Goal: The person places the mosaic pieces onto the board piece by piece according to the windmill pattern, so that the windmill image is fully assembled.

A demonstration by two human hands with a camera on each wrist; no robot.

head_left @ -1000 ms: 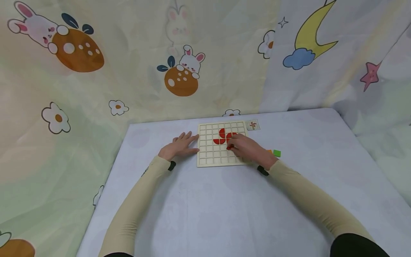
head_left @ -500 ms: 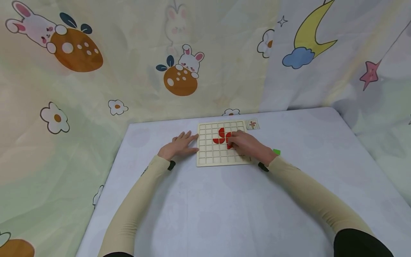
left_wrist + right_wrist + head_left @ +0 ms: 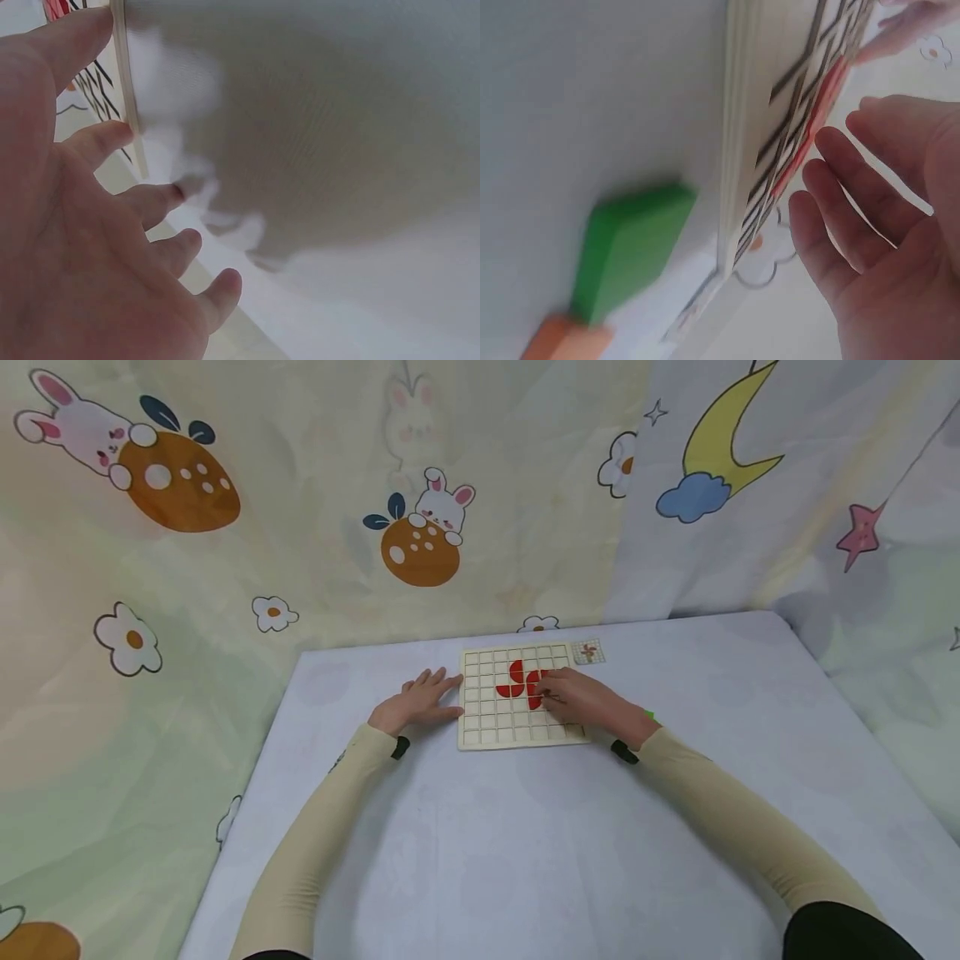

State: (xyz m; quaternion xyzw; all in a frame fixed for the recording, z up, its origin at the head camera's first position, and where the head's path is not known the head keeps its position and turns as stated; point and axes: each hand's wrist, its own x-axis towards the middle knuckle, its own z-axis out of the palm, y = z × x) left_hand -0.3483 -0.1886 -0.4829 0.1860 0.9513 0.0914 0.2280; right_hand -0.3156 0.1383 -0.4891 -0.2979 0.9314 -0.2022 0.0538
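Note:
A pale wooden board (image 3: 483, 727) with a square grid lies on the table, bearing several red quarter-round pieces (image 3: 510, 691) near its middle. My left hand (image 3: 416, 702) rests at the board's left edge, fingers spread; in the left wrist view, thumb and index fingertip touch the board's edge (image 3: 124, 71). Over the right half of the board is my right hand (image 3: 588, 697), its fingers loosely bent beside the red pieces and partly covering them. Nothing shows between those fingers (image 3: 840, 206) in the right wrist view.
A small card (image 3: 588, 652) with a red pattern on a grid lies at the board's far right corner. To the right of the board are a green block (image 3: 634, 244) and an orange block (image 3: 562, 341). A printed cloth (image 3: 315, 527) hangs behind the white table (image 3: 465, 843).
The right hand has let go of a red piece, now lying on the board, and shifted slightly right. Its forearm hides more of the green block. The left hand stays put.

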